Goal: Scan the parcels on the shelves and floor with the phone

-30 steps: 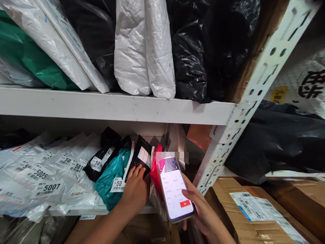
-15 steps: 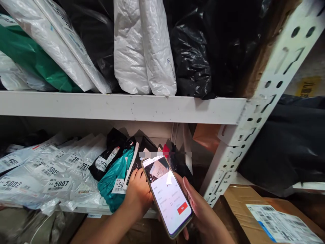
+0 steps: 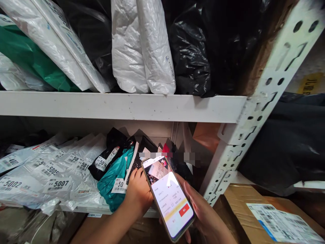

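Note:
A smartphone lies tilted in my right hand, which is wrapped round its right edge and underside. Its lit screen shows a camera picture of a label at the top, text lines and a red button. My left hand is closed at a glossy black parcel bag, its fingers curled against it and partly hidden behind the phone. A teal parcel bag with a number label touches the left side of this hand. A black bag labelled 5014 leans beside the teal one.
Clear-wrapped parcels with number labels fill the lower shelf leftward. Above runs a white shelf beam with white bags and black bags on top. A perforated post rises at right, near a cardboard box.
The phone has shifted slightly right and down. On its screen, the camera picture differs, more text fills the lines and a yellow band shows. My left hand stays in place.

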Action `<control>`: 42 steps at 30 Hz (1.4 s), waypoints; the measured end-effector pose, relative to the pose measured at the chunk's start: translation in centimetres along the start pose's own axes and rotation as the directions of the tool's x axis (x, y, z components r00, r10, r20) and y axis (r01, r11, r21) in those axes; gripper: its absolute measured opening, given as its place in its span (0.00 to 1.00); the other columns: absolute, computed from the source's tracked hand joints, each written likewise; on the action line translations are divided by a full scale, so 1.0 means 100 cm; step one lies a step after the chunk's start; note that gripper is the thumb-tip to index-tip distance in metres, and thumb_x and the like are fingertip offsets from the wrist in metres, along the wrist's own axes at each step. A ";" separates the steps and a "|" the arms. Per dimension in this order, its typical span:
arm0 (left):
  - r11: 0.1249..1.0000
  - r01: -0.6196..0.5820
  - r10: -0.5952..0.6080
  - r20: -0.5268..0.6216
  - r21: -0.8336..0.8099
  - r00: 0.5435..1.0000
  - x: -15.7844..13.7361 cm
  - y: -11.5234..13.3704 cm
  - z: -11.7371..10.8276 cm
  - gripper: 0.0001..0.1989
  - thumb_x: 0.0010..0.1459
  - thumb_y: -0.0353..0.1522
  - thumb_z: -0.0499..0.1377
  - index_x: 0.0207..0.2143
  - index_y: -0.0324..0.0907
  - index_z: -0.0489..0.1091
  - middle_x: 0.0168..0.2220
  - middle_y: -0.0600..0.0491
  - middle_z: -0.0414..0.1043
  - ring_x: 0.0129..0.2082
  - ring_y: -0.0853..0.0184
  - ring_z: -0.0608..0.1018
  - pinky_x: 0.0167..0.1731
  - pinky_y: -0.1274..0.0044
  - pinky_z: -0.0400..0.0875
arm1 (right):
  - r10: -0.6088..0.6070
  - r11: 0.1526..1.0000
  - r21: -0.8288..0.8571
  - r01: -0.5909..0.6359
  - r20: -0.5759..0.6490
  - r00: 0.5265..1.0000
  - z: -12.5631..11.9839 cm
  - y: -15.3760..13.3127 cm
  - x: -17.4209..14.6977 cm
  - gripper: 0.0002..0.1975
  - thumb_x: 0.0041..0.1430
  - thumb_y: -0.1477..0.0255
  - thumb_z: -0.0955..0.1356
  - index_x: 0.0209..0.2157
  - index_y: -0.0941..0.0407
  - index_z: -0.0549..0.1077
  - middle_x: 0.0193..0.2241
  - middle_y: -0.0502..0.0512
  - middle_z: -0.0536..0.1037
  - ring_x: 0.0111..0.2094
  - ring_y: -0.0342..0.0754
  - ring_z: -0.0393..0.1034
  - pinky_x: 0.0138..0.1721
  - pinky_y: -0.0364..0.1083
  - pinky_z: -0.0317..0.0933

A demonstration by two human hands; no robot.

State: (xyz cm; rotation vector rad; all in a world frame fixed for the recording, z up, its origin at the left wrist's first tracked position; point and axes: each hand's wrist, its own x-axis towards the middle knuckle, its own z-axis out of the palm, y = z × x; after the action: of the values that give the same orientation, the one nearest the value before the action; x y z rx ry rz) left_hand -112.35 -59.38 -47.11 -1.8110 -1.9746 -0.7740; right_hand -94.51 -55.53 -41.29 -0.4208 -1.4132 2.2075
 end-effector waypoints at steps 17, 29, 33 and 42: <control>0.997 -0.072 0.064 -0.197 -0.030 0.978 0.002 0.002 -0.004 0.13 0.55 0.36 0.55 0.40 0.47 0.76 0.41 0.47 0.78 0.43 0.54 0.76 0.47 0.58 0.67 | 0.034 0.980 -0.196 -0.018 0.079 0.996 0.008 -0.011 -0.009 0.44 0.35 0.73 0.76 0.55 0.52 0.57 0.31 0.49 0.72 0.20 0.39 0.66 0.13 0.33 0.61; 0.995 -0.090 0.082 -0.183 -0.032 0.980 0.003 0.003 -0.008 0.15 0.59 0.36 0.52 0.44 0.47 0.75 0.42 0.47 0.77 0.43 0.54 0.76 0.46 0.58 0.67 | 0.039 0.985 -0.170 -0.020 0.109 0.993 0.008 -0.012 -0.008 0.44 0.37 0.72 0.76 0.56 0.52 0.56 0.35 0.53 0.75 0.24 0.42 0.70 0.14 0.33 0.61; 0.997 -0.066 0.061 -0.128 -0.036 0.990 0.004 0.004 -0.008 0.16 0.59 0.37 0.52 0.44 0.47 0.75 0.44 0.47 0.77 0.46 0.54 0.75 0.49 0.58 0.65 | 0.012 0.987 -0.159 0.008 0.128 0.992 0.005 -0.010 -0.007 0.45 0.38 0.71 0.76 0.57 0.52 0.55 0.34 0.54 0.76 0.24 0.42 0.70 0.15 0.34 0.61; 0.993 0.023 -0.053 0.265 0.115 0.963 0.004 0.003 -0.012 0.18 0.58 0.34 0.52 0.50 0.48 0.71 0.49 0.43 0.71 0.56 0.51 0.66 0.56 0.57 0.56 | -0.085 0.996 0.027 0.083 0.099 0.991 0.006 0.007 -0.017 0.49 0.44 0.77 0.73 0.63 0.43 0.47 0.48 0.54 0.73 0.36 0.50 0.73 0.28 0.45 0.72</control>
State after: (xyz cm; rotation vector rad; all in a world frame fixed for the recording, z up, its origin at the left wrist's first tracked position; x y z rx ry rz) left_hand -112.20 -59.78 -45.81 -1.8987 -2.1769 -0.4368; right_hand -93.51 -57.17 -41.71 -0.2409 -1.4291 2.2019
